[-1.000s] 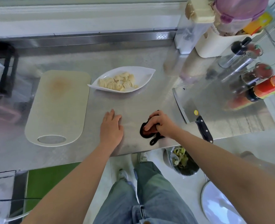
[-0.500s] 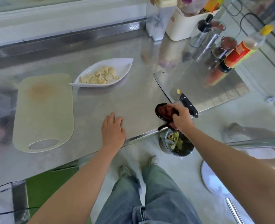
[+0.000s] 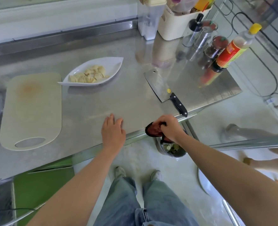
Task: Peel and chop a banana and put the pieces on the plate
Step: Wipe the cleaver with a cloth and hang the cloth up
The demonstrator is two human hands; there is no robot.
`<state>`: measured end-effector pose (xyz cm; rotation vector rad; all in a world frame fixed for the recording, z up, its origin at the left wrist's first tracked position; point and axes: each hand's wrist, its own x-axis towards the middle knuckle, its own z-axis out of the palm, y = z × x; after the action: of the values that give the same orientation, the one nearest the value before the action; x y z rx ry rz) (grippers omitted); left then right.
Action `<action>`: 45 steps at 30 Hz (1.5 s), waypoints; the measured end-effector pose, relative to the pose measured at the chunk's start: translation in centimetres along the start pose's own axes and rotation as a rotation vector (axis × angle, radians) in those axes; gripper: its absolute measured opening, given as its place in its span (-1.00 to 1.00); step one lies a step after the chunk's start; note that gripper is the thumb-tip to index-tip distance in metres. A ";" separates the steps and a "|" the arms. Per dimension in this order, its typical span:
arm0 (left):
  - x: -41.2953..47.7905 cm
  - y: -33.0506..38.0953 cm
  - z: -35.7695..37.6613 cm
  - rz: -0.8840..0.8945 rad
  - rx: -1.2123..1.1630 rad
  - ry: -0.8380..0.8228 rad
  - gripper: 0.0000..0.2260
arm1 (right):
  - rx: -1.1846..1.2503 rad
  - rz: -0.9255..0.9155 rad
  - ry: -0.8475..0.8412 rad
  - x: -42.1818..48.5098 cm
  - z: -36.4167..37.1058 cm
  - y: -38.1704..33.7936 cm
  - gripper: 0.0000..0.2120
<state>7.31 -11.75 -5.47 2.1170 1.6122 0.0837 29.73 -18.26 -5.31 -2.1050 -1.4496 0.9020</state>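
Down at the near edge of the steel counter (image 3: 135, 98), the right hand (image 3: 170, 127) has its fingers curled tight around a dark, reddish-black banana peel (image 3: 153, 130), holding it just past the counter's rim and above a small bin (image 3: 173, 150) on the floor (greenish scraps lie inside). Beside it the left hand (image 3: 113, 132) lies flat on the counter, palm down, fingers slightly spread and gripping nothing. Farther back, the chopped banana pieces (image 3: 89, 74) sit piled in the white plate (image 3: 113, 65). An empty cutting board (image 3: 31, 110) lies to the plate's left, and a cleaver (image 3: 165, 90) rests to its right, handle toward the edge.
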 end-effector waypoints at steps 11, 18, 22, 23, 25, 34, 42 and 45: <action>-0.4 3.3 1.8 -0.016 0.081 -0.124 -0.60 | -0.063 -0.056 0.012 -0.4 -1.4 2.1 -0.50; -0.8 3.4 1.9 -0.166 -0.003 0.032 -0.75 | 0.184 0.004 0.217 1.1 -3.7 -0.3 -0.56; -1.7 1.9 1.8 -0.261 -0.031 0.036 -0.77 | -0.011 0.053 0.087 1.8 -0.9 0.1 -0.50; -1.9 1.5 1.8 -0.261 -0.065 0.056 -0.78 | -0.032 0.031 0.057 1.7 -0.1 -0.1 -0.50; -2.1 0.9 1.6 -0.261 -0.133 0.115 -0.77 | -0.042 -0.053 0.004 1.6 1.5 -1.3 -0.49; -3.5 -1.7 -1.5 -0.405 -0.384 0.275 -0.68 | -0.050 -0.338 -0.217 0.8 7.7 -7.7 -0.52; -4.0 -2.8 -0.9 -0.481 -0.604 0.106 -0.73 | -0.019 -0.322 -0.252 -0.8 5.8 -5.0 -0.73; -4.2 -1.0 -0.5 -0.474 -0.625 0.014 -0.75 | -0.046 -0.182 -0.136 -0.8 3.5 -3.4 -0.74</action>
<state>4.96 -15.21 -4.46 1.2457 1.7604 0.3892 24.74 -17.80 -5.27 -1.9375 -1.7143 0.9650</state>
